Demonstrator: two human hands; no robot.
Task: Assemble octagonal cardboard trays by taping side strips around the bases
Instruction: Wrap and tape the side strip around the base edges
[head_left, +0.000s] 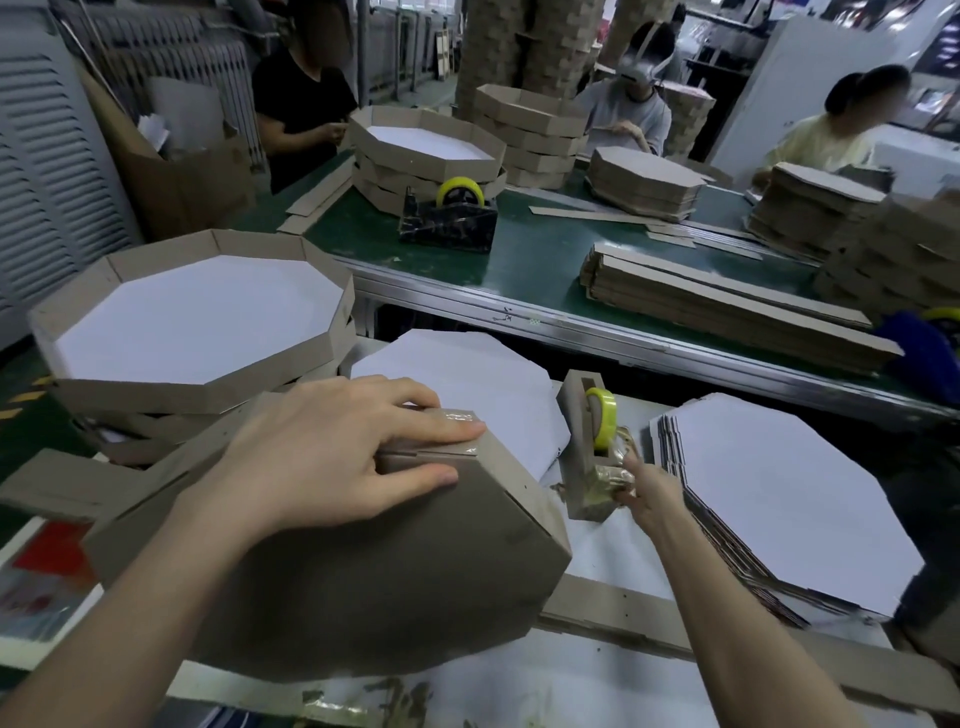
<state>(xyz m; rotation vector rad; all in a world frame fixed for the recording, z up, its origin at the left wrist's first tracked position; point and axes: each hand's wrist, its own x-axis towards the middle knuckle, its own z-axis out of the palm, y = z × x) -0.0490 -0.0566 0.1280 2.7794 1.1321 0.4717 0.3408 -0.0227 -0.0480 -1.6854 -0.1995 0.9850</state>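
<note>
**Grips.** The left hand (322, 457) lies flat with fingers straight on the upturned tray (389, 571). Its forefinger presses a tape patch (457, 421) over the seam where the side strip's ends meet, and its thumb bears on the brown underside. To the right of that press, the right hand (649, 486) appears to pinch the tape end (610, 475) at the cutter of the tape dispenser (584, 441).

**Hazards (judged).** If the left hand's pressure slackens, the strip ends may spring apart and the seam gape. A one-handed pull could drag the light dispenser. It could also let the tape fold onto itself or onto the fingers, giving a wrinkled, weak joint.

**Tray.** It lies bottom up and tilted. It is plain grey-brown board with creased wall panels, and the tape at the pressed rim is glossy and puckered.

**Beyond the grips.**
- A white base (467, 374) lies just past the left fingertips, partly under the tray.
- A stack of bases (779, 493) sits right of the right hand.
- Finished trays (197, 322) are stacked beyond the left hand.
- Side strips (727, 306) lie farther off on the green table (519, 260).
</note>
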